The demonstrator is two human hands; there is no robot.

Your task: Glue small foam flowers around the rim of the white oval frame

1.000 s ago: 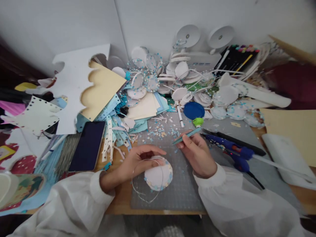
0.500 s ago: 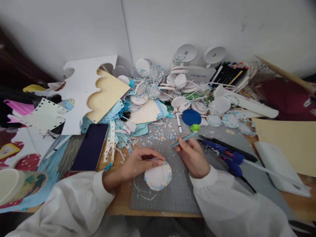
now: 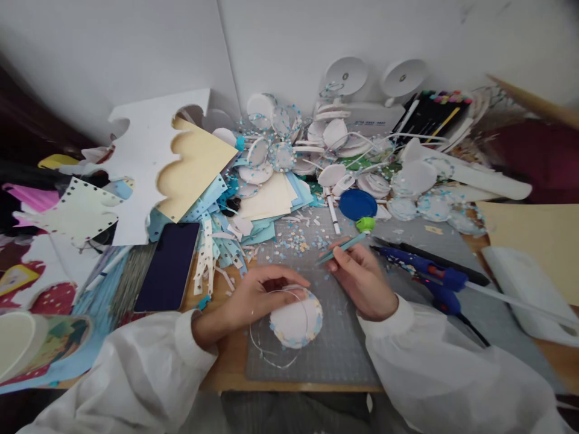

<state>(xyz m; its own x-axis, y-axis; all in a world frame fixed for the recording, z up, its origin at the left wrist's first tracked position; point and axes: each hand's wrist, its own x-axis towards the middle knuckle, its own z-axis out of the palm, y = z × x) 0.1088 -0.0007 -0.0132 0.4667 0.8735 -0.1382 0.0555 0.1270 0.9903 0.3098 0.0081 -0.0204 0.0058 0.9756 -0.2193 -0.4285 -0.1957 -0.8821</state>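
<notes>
My left hand [image 3: 253,296] rests on the grey cutting mat [image 3: 335,355], fingers curled over the top edge of a white round disc [image 3: 295,319] speckled blue at its rim. A thin clear loop of wire [image 3: 271,355] lies around the disc. My right hand [image 3: 364,280] grips teal tweezers [image 3: 341,248], their tip pointing left over scattered blue and white paper bits [image 3: 296,241]. Both arms wear white sleeves.
A dark phone [image 3: 168,265] lies to the left. A blue glue gun [image 3: 434,280] and a black pen lie to the right. A blue lid [image 3: 357,205], a green cap, a heap of white discs [image 3: 335,157], cut paper sheets and a marker set [image 3: 434,108] crowd the back.
The view shifted slightly. My left hand and the disc sit a little further right and lower; my right hand keeps the tweezers in much the same pose.
</notes>
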